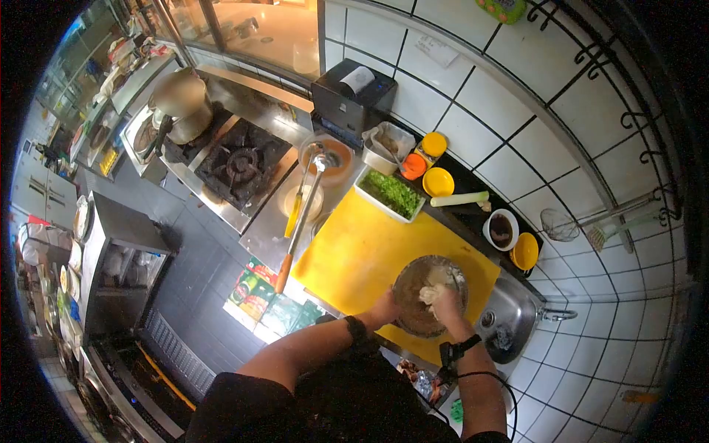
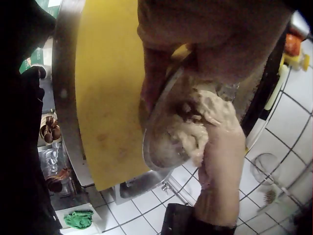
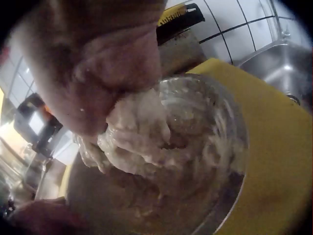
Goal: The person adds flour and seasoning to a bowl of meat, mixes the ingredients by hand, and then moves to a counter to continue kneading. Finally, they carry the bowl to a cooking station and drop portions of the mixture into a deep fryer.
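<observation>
A round metal bowl [image 1: 405,275] [image 2: 151,129] [image 3: 243,152] stands on the yellow board [image 1: 347,247], with a wet, pale brown mixture [image 1: 419,319] [image 3: 166,196] inside. My left hand [image 1: 380,310] [image 2: 195,41] [image 3: 44,216] grips the bowl's near left rim. Down in the bowl is my right hand [image 1: 446,304] [image 2: 221,156] [image 3: 105,81], its fingers thickly coated with pale batter and curled round a clump of the mixture. The batter hides the exact lie of its fingertips.
Behind the board are a white tray of chopped greens [image 1: 391,193], yellow-rimmed containers [image 1: 438,182] and a white bowl [image 1: 501,229]. A sink [image 1: 509,325] lies to the right. To the left are a long-handled ladle [image 1: 299,221] and a gas stove [image 1: 240,166].
</observation>
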